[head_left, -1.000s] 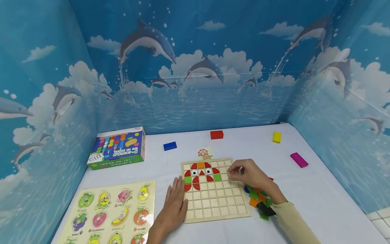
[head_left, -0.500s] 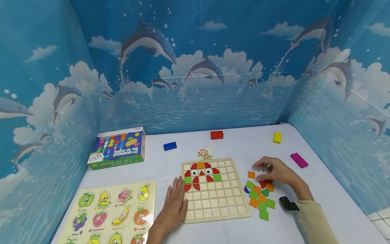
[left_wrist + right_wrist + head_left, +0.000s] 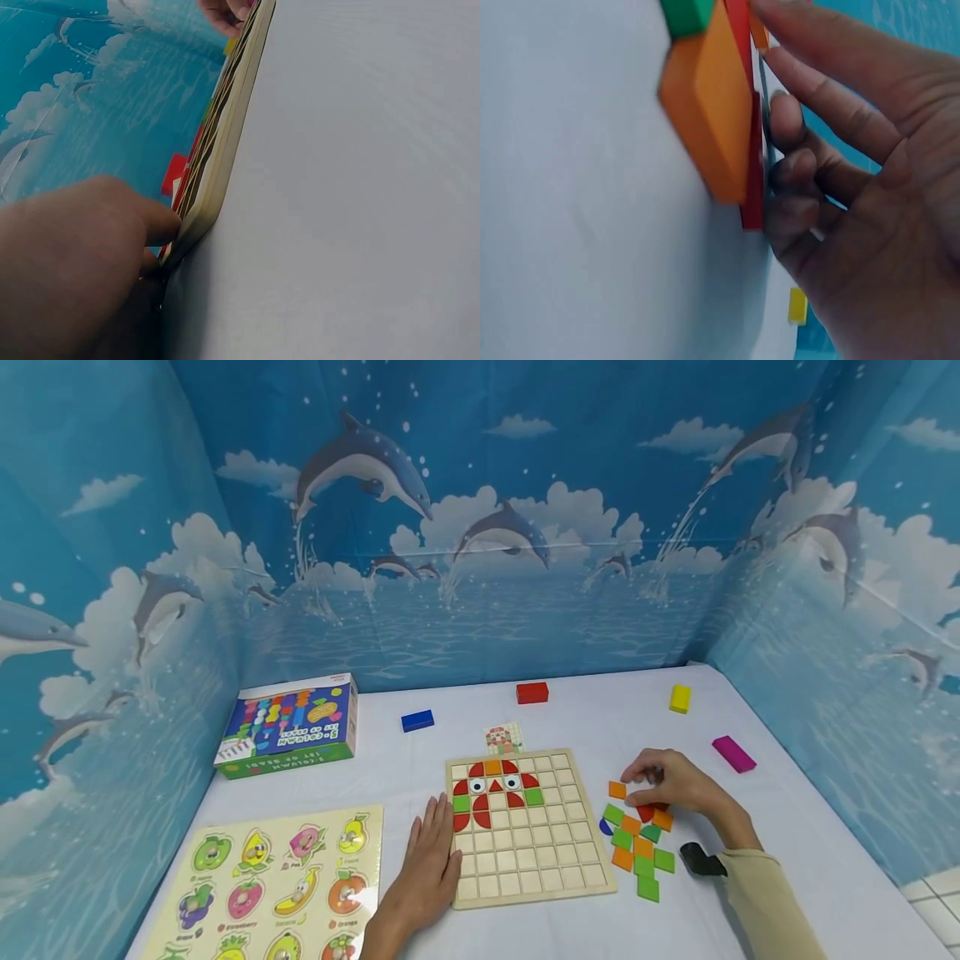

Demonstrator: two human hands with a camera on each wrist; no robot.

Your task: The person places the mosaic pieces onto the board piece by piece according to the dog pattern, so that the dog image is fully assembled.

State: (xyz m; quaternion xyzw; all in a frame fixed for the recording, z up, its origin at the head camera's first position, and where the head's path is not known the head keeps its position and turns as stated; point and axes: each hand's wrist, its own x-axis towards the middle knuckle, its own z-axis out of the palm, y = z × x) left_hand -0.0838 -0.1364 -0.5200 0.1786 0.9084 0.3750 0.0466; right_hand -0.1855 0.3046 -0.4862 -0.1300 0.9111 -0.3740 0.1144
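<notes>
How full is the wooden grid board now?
Mostly empty. On the grid board only the top rows hold coloured pieces; the lower squares are bare wood.

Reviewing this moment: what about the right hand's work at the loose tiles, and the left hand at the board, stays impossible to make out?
- Head view: the right hand covers the red tile under its fingers; grip hidden.
- Right wrist view: the red tile shows edge-on behind an orange tile, so its shape is unclear.
- Left wrist view: the board appears only edge-on; the left hand is blurred, cut off.
- Head view: the pattern card is too small to read.
</notes>
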